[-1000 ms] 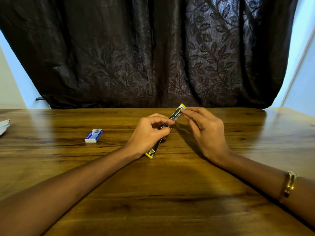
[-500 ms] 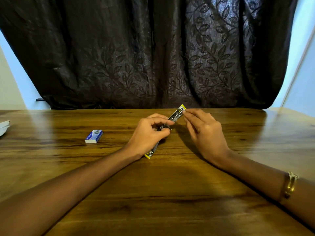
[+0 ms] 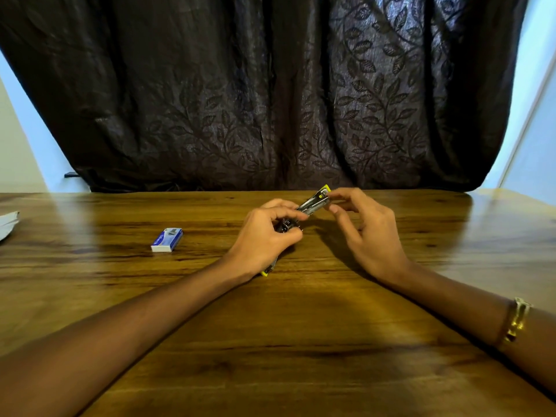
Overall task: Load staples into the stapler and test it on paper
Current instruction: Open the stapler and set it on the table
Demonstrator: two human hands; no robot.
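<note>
stapler point(image 3: 313, 203) held open above the table point(image 3: 301, 341) | left hand point(image 3: 264, 239) closed round its body | right hand point(image 3: 367, 233) now loosened, fingertips pinching the far tip | staple box point(image 3: 167, 239) left aside; loading judged underway

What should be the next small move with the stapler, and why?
Probably fold the stapler shut. It lies swung open in a long line, the left hand gripping its middle, the right hand at its far yellow end. Whether staples are in, I cannot tell.
</note>
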